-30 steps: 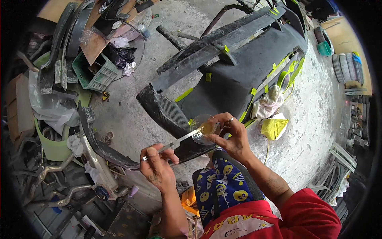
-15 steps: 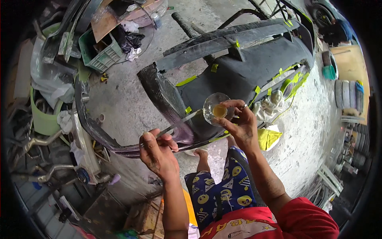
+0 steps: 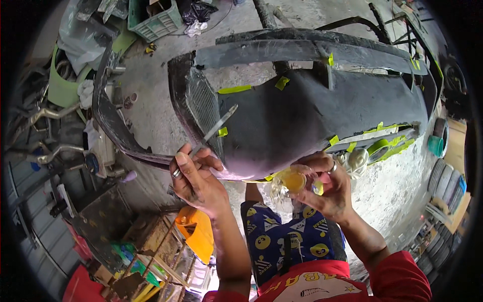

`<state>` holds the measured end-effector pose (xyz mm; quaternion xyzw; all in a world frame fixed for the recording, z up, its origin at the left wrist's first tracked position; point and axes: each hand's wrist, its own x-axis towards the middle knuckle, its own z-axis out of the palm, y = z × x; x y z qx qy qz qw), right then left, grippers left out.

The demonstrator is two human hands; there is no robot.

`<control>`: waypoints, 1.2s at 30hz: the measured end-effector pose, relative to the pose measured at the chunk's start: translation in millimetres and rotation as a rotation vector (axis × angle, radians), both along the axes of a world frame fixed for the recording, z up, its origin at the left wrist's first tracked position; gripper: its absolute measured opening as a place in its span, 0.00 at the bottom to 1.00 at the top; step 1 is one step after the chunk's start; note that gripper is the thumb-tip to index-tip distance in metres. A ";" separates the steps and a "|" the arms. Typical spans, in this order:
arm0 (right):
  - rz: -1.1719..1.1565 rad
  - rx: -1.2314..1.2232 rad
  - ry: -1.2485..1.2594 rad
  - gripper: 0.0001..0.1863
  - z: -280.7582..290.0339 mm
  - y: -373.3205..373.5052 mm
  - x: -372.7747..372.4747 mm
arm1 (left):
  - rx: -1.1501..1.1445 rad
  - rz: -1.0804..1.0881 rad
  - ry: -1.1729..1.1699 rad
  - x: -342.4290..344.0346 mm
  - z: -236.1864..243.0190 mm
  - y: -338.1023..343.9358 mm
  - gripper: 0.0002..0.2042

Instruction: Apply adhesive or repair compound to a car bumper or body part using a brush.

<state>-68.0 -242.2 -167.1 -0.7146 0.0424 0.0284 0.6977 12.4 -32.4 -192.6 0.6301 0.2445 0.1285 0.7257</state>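
My left hand [image 3: 195,178] grips a thin flat metal blade [image 3: 215,129] that points up and right over the grille end of a dark car bumper [image 3: 312,116]. My right hand [image 3: 327,186] holds a small clear container with yellowish paste [image 3: 292,182] just below the bumper's lower edge. Bits of yellow-green tape [image 3: 234,89] stick to the bumper in several places. My knees in blue patterned trousers [image 3: 287,236] are below both hands.
A second dark bumper strip [image 3: 108,121] lies to the left on the concrete floor. A green crate [image 3: 153,20] and plastic bags sit at the top left. An orange container [image 3: 195,229] and metal clutter stand at the lower left. A roll of tape [image 3: 376,148] lies at the right.
The view has closed in on the bumper. My right hand with the container has dropped lower toward my knees, and the blade in my left hand has swung up over the grille.
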 end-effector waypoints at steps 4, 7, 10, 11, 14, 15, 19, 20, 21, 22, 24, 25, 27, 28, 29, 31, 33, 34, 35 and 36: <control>0.127 -0.033 -0.014 0.22 2.1 -16.0 -9.5 | 0.066 0.046 -0.025 2.5 -6.0 -19.4 0.19; 0.159 0.042 -0.025 0.22 -4.6 -17.0 -12.6 | 0.065 0.059 -0.059 2.8 -12.8 -26.4 0.17; 0.170 0.044 0.023 0.22 -6.4 -15.4 -16.7 | 0.153 0.027 -0.049 2.6 -18.7 -28.8 0.16; 0.181 0.060 0.055 0.23 -7.5 -15.1 -18.0 | 0.203 0.018 -0.064 2.5 -20.3 -29.8 0.17; 0.177 0.056 0.041 0.23 -8.6 -17.1 -18.3 | 0.285 -0.001 -0.073 7.2 -19.7 -35.9 0.17; 0.175 0.059 0.046 0.23 -10.2 -18.1 -19.7 | 0.325 -0.005 -0.065 7.2 -19.7 -37.8 0.17; 0.173 0.084 0.043 0.23 -14.9 -22.6 -23.6 | 0.365 -0.034 -0.078 9.1 -20.3 -40.9 0.18; 0.177 0.081 0.041 0.23 -15.6 -24.0 -24.0 | 0.388 -0.038 -0.083 8.6 -21.4 -40.4 0.18; 0.174 0.081 0.044 0.23 -16.4 -24.9 -23.6 | 0.412 -0.041 -0.087 8.0 -22.3 -40.3 0.19; 0.155 0.083 0.026 0.21 -17.1 -25.5 -22.7 | 0.410 -0.038 -0.075 7.8 -22.4 -41.1 0.18; 0.135 0.087 0.009 0.19 -18.5 -27.4 -21.9 | 0.408 -0.035 -0.077 8.0 -24.0 -40.9 0.18; 0.133 0.083 0.000 0.19 -19.0 -28.3 -21.7 | 0.407 -0.027 -0.082 8.3 -24.2 -40.3 0.18; 0.130 0.078 -0.007 0.19 -19.2 -29.9 -21.4 | 0.429 -0.036 -0.097 9.1 -23.7 -39.0 0.18; 0.133 0.074 -0.004 0.19 -18.7 -30.4 -21.1 | 0.450 -0.043 -0.113 9.3 -23.1 -38.6 0.18; 0.136 0.070 -0.001 0.19 -18.5 -30.7 -20.9 | 0.451 -0.043 -0.111 9.3 -22.0 -38.0 0.18; 0.136 0.068 0.001 0.19 -19.3 -31.2 -21.2 | 0.473 -0.066 -0.115 8.6 -19.8 -37.1 0.17; 0.138 0.066 0.001 0.19 -19.1 -30.8 -20.6 | 0.449 -0.067 -0.121 7.1 -20.2 -37.4 0.17; 0.126 0.062 0.011 0.19 -18.7 -30.2 -19.9 | 0.426 -0.068 -0.128 6.5 -20.5 -37.2 0.16; 0.114 0.058 0.021 0.19 -18.0 -29.7 -19.1 | 0.425 -0.065 -0.129 5.6 -21.4 -36.0 0.16; 0.119 0.058 0.019 0.19 -17.6 -29.7 -17.6 | 0.429 -0.086 -0.146 3.9 -23.2 -34.0 0.16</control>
